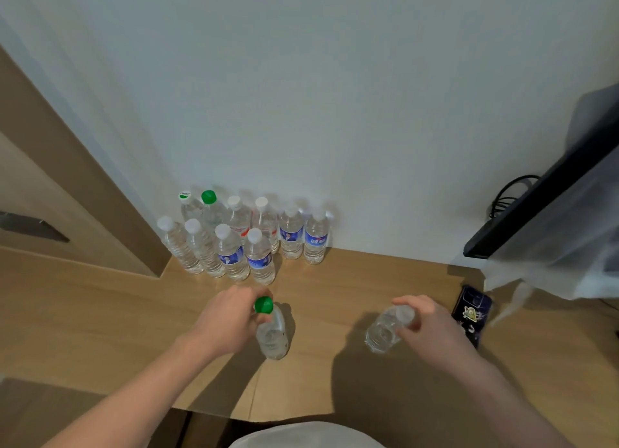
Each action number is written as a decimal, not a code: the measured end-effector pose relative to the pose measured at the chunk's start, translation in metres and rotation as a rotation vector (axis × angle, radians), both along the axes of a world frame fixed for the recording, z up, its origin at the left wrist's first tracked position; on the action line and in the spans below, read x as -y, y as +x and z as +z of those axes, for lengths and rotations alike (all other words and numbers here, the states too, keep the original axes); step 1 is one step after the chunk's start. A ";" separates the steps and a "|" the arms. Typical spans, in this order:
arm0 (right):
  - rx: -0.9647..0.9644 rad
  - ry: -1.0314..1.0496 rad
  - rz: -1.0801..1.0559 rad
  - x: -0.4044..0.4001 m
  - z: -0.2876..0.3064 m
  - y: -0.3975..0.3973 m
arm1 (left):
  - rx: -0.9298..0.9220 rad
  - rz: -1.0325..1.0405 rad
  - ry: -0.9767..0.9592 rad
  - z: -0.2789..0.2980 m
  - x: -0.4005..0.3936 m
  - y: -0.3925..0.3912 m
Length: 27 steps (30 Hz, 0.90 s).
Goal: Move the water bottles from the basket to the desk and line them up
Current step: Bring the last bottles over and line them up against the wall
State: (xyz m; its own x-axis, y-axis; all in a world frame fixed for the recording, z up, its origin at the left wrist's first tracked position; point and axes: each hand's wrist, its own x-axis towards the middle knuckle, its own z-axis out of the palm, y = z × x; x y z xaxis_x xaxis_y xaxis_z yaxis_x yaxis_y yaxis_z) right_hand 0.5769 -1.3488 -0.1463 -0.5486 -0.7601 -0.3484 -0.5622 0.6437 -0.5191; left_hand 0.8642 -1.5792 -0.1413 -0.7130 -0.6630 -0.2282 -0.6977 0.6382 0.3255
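Several clear water bottles [249, 238] stand in two rows on the wooden desk [335, 287], against the white wall. My left hand [227, 317] grips the neck of a green-capped bottle [273, 333], which is over the desk in front of the rows. My right hand [425, 327] holds a clear bottle with a pale cap [383, 333] by its top, further right over the desk. Whether either bottle's base touches the desk is unclear. The basket is out of view.
A dark printed box [470, 313] lies on the desk right of my right hand. A black monitor [542, 193] draped with white cloth [569, 253] hangs over the right side, cables behind it. A wooden cabinet [50, 186] stands at left. The desk's front edge is near me.
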 end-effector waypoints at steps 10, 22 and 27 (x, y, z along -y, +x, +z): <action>-0.030 -0.032 0.061 0.049 0.005 -0.004 | -0.099 0.033 -0.107 0.031 0.036 -0.062; 0.002 -0.189 0.073 0.141 0.013 -0.001 | 0.016 0.045 -0.119 0.014 0.081 -0.110; 0.004 -0.169 0.110 0.171 0.006 0.002 | 0.060 0.035 -0.114 0.002 0.091 -0.115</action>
